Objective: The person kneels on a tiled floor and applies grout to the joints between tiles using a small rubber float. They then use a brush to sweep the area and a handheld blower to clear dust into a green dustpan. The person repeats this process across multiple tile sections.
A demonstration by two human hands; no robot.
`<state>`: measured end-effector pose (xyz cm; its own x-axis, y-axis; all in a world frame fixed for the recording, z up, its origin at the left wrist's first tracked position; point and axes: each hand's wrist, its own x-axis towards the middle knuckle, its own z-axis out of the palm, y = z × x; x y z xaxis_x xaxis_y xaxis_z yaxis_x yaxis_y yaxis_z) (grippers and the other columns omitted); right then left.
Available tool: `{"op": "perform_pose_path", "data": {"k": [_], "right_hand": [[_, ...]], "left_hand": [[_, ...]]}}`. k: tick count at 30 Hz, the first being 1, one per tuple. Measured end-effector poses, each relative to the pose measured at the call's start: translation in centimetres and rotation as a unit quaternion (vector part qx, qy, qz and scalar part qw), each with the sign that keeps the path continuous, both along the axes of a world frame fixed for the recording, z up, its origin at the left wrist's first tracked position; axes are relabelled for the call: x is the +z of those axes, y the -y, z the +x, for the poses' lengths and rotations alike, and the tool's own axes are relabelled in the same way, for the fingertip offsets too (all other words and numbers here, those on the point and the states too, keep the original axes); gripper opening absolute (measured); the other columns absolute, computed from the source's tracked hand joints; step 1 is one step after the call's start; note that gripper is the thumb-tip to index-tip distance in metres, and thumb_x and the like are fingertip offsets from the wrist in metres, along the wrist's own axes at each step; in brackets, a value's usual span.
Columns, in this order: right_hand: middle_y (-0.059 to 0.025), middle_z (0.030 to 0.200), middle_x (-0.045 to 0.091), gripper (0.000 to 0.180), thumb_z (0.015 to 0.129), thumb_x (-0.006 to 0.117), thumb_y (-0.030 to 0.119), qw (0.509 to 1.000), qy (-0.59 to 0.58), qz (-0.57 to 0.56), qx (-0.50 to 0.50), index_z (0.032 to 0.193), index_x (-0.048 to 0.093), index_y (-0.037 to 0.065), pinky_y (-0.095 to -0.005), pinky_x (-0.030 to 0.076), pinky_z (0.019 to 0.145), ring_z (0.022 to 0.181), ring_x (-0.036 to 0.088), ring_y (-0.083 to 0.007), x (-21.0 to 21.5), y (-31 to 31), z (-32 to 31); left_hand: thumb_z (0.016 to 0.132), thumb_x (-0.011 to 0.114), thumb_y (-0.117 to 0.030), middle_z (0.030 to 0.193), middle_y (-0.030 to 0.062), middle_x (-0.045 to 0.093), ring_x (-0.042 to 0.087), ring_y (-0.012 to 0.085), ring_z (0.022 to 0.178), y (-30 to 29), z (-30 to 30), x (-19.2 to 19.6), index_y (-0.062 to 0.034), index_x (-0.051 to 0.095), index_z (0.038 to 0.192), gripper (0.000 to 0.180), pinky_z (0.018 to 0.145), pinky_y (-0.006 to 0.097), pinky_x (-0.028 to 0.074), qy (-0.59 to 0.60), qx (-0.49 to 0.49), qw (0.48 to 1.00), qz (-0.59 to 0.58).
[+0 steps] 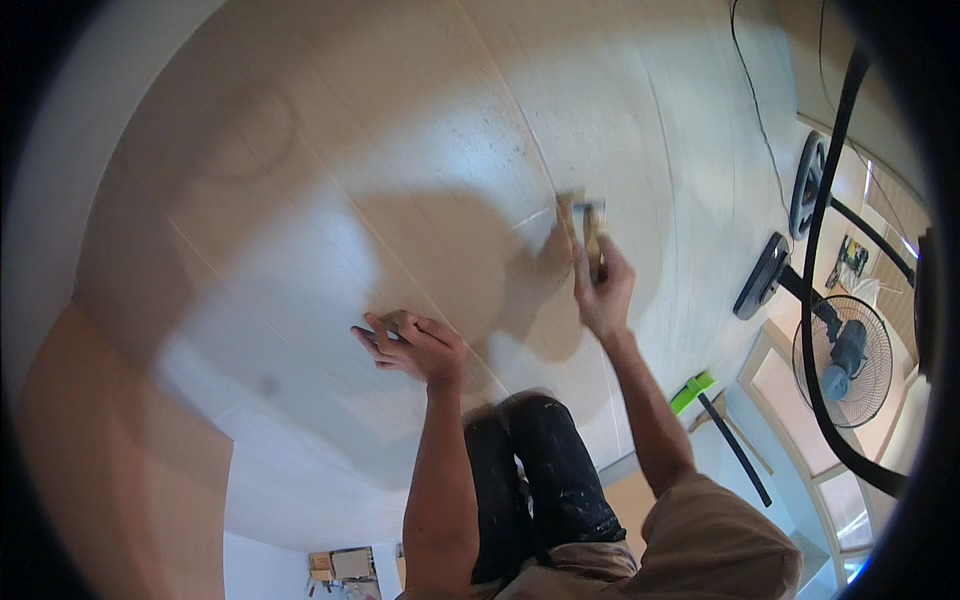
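My right hand point(607, 297) grips a putty knife point(592, 245) with a light wooden handle and a greyish metal end. The tool is over a narrow seam in the pale plank surface point(640, 200), and its shadow falls beside it. Whether the blade touches the surface, I cannot tell. To the left and nearer my knees is my left hand point(420, 345), its fingers bent and spread apart. I see nothing held in it. My dark trousers point(545, 465) carry pale specks.
Along the right are a standing fan point(848, 365), black floor-tool heads point(765, 275) and a dark hose point(815, 330). A green-headed brush point(693, 392) with a black handle lies nearer me. A thin cable point(757, 110) runs across the far right. A tan panel point(130, 450) stands at left.
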<state>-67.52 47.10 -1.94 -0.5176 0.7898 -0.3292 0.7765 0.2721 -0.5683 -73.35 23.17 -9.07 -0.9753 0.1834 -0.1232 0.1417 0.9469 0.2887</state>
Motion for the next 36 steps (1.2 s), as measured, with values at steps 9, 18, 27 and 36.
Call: {"op": "perform_pose_path", "data": {"k": [9, 18, 27, 36], "right_hand": [[-0.0199, 0.082, 0.069, 0.019, 0.09, 0.077, 0.01, 0.993, -0.029, -0.111, 0.001, 0.103, 0.072, -0.002, -0.0379, 0.053, 0.059, 0.065, 0.068, -0.0321, 0.4, 10.9, -2.7], [-0.0251, 0.09, 0.068, 0.045, 0.095, 0.071, 0.017, 0.99, -0.082, -0.101, -0.059, 0.137, 0.062, 0.004, -0.0496, 0.054, 0.067, 0.075, 0.067, -0.0438, -1.3, 14.0, -4.3], [-0.0273, 0.085, 0.068, 0.044, 0.098, 0.068, 0.018, 0.983, -0.08, -0.103, -0.125, 0.138, 0.06, 0.002, -0.05, 0.052, 0.07, 0.074, 0.066, -0.0464, -0.6, 15.1, -6.2], [-0.0262, 0.074, 0.066, 0.045, 0.098, 0.068, 0.018, 0.96, -0.121, -0.122, -0.221, 0.137, 0.06, -0.003, -0.0485, 0.052, 0.066, 0.066, 0.065, -0.0433, -1.5, 15.5, -6.3]], "left_hand": [[0.102, 0.044, -0.028, 0.153, 0.0277, 0.03, 0.017, 0.0591, 0.148, 1.9, 1.2, -2.3, -0.0108, 0.045, 0.119, 0.025, 0.096, 0.074, 0.028, -0.019, -0.009, 0.998, -0.056], [0.103, 0.053, -0.041, 0.158, 0.0274, 0.023, 0.011, 0.0544, 0.151, 1.8, 2.0, -1.6, -0.0073, 0.04, 0.125, 0.043, 0.107, 0.07, 0.025, 0.004, -0.04, 0.994, -0.104], [0.1, 0.06, -0.03, 0.147, 0.0258, 0.032, 0.026, 0.0517, 0.143, 2.0, -0.6, -0.4, -0.0072, 0.049, 0.116, 0.03, 0.104, 0.067, 0.029, -0.029, -0.136, 0.99, 0.032], [0.097, 0.053, -0.019, 0.141, 0.0229, 0.044, 0.042, 0.0419, 0.133, 0.1, -22.8, -1.0, -0.0047, 0.051, 0.127, 0.033, 0.106, 0.057, 0.032, -0.125, -0.237, 0.963, 0.012]]}}
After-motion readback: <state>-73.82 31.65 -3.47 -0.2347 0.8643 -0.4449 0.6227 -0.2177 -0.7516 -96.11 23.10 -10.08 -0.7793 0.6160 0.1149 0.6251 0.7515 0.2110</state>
